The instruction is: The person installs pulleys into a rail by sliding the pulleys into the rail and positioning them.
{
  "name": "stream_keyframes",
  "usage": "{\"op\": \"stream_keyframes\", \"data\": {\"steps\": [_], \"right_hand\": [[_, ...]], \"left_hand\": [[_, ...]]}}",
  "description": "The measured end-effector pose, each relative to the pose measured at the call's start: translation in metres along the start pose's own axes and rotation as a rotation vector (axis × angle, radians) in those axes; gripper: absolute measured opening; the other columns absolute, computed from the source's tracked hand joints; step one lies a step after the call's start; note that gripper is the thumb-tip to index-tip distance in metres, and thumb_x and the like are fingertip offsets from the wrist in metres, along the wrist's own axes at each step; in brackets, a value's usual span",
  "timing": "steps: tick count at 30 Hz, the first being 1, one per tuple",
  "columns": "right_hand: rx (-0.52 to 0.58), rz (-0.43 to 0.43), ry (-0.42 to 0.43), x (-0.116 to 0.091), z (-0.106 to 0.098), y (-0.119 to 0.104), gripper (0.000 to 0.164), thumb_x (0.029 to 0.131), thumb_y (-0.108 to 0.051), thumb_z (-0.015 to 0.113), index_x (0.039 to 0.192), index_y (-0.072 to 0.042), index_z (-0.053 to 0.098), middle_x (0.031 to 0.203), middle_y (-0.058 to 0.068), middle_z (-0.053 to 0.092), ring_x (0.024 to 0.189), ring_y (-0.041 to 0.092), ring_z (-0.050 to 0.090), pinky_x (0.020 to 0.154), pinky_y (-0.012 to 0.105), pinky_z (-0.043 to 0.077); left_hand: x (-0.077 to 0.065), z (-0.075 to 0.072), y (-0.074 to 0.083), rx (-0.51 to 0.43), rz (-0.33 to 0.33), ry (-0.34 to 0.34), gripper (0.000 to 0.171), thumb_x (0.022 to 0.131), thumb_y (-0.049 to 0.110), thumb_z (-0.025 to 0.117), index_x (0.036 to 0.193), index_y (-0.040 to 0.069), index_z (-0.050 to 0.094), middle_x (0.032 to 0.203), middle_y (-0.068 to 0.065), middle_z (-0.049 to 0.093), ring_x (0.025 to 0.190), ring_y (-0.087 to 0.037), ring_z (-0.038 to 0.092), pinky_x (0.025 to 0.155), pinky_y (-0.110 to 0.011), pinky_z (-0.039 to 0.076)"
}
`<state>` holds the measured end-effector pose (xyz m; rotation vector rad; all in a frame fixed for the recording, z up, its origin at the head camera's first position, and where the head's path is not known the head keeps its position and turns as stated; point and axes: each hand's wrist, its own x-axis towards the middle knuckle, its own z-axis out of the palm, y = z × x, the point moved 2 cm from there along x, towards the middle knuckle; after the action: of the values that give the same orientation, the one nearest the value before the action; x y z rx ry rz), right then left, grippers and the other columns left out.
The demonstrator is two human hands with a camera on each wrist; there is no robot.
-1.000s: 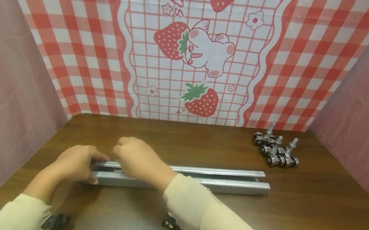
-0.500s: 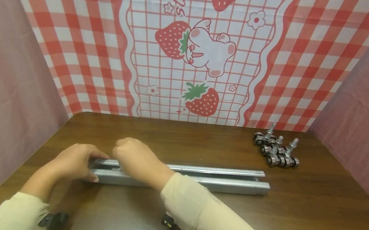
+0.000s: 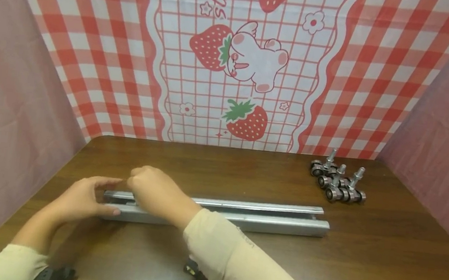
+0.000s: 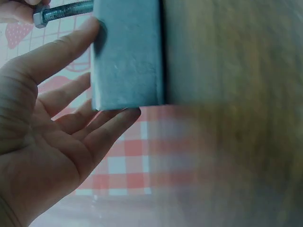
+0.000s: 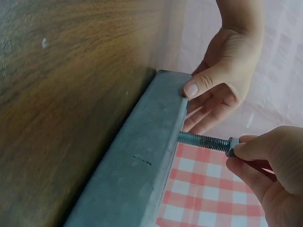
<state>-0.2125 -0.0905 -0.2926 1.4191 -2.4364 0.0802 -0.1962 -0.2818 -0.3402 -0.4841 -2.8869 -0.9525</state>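
Note:
A galvanised metal channel rail [image 3: 281, 224] lies lengthwise on the table, its slot facing up. My left hand [image 3: 80, 200] spans the rail's left end, thumb [image 4: 71, 49] against the near wall and other fingers round the far side and end. From the slot stands a threaded bolt [image 5: 203, 141] with a hex piece at its top. My right hand [image 3: 157, 192] pinches that hex piece between thumb and fingers, as the right wrist view shows. What the bolt joins inside the rail is hidden by the wall.
Several roller trolleys [image 3: 337, 181] with upright bolts stand together at the back right of the brown table [image 3: 381, 248]. Behind the table hangs a red-and-white strawberry cloth [image 3: 252, 70]. Pink cloth walls [image 3: 12, 90] close both sides.
My right hand has shifted left along the rail, closer to its left end. My left hand has also moved slightly left, its index finger straighter now. The trolleys stay put.

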Motion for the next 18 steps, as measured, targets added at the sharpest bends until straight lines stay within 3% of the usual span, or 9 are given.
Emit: {"op": "stream_keyframes", "data": {"steps": [9,18], "right_hand": [[-0.009,-0.014,0.015,0.002,0.005,-0.007,0.018,0.088,-0.009,0.067,0.102,-0.015,0.077,0.087,-0.006,0.06,0.08,0.008,0.056,0.075,0.016,0.048],[0.008,-0.023,0.002,0.005,0.008,-0.011,0.02,0.091,-0.012,0.068,0.109,-0.014,0.075,0.092,-0.005,0.061,0.084,0.007,0.056,0.077,0.013,0.047]], "left_hand": [[-0.004,0.003,-0.012,-0.118,-0.122,-0.086,0.071,0.077,0.034,0.083,0.128,-0.008,0.056,0.13,-0.03,0.055,0.122,-0.049,0.048,0.097,-0.059,0.043],[-0.003,0.004,-0.014,-0.139,-0.139,-0.087,0.067,0.077,0.028,0.084,0.126,-0.01,0.057,0.126,-0.029,0.058,0.119,-0.044,0.052,0.095,-0.054,0.046]]}}
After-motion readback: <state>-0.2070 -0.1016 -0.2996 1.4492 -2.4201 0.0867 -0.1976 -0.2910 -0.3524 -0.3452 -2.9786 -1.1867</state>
